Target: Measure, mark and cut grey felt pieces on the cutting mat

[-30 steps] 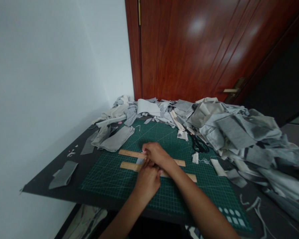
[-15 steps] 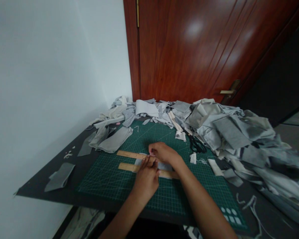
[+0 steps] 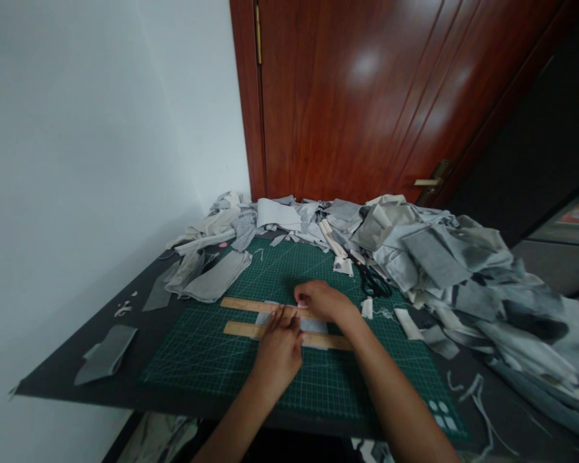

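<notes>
The green mat (image 3: pixel 197 360) lies bare at 7 o'clock of the hands. A fabric heap (image 3: pixel 444 263) and scissors (image 3: pixel 374 283) block from 12 to 3 o'clock.

left hand (image 3: pixel 278 350) flat on near wooden ruler (image 3: pixel 241 330); right hand (image 3: pixel 321 299) on far ruler (image 3: pixel 238 304), grey strip (image 3: pixel 313 325) between, on green mat (image 3: pixel 212 360).

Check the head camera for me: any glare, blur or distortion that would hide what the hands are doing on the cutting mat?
Head view: soft, dim light, with glare only as pale patches on the door, well above the work. Wide-angle bending tilts the door frame. The left hand and right hand are fairly sharp on the rulers over the cutting mat; the small pale object at the right fingertips is too small to identify.
</notes>
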Action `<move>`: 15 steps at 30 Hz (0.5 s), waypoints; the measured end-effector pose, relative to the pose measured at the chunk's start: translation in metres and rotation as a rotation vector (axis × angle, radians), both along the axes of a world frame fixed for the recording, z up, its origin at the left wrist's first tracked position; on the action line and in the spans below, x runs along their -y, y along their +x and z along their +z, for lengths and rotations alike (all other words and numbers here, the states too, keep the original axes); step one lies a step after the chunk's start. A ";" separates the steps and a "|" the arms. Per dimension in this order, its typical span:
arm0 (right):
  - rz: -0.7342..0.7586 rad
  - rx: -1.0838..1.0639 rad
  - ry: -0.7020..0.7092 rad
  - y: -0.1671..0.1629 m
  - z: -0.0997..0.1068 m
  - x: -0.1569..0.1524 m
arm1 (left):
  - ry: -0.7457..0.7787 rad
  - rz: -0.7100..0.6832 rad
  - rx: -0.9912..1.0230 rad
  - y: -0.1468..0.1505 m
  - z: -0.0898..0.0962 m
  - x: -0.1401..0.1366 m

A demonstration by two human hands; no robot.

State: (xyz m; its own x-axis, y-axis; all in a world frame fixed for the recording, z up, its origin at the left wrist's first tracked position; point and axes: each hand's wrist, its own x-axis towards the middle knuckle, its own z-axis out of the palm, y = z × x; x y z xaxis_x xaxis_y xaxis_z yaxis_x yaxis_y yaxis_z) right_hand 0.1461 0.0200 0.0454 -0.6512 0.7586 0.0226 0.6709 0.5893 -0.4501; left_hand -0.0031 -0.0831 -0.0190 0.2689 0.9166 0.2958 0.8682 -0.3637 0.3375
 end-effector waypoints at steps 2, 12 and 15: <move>-0.004 0.003 -0.003 0.005 0.001 0.001 | -0.005 0.001 -0.008 -0.001 -0.001 0.000; -0.030 0.011 0.031 0.034 -0.012 0.005 | 0.024 0.000 0.022 -0.003 -0.009 -0.003; -0.045 0.011 0.044 0.042 -0.015 0.004 | 0.026 0.000 0.019 -0.003 -0.009 -0.003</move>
State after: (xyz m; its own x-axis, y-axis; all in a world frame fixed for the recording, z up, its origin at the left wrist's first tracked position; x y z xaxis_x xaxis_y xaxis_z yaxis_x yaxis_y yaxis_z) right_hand 0.1882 0.0155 0.0300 -0.6171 0.7853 0.0495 0.7019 0.5778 -0.4164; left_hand -0.0058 -0.0801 -0.0278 0.2626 0.9088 0.3244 0.8617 -0.3721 0.3449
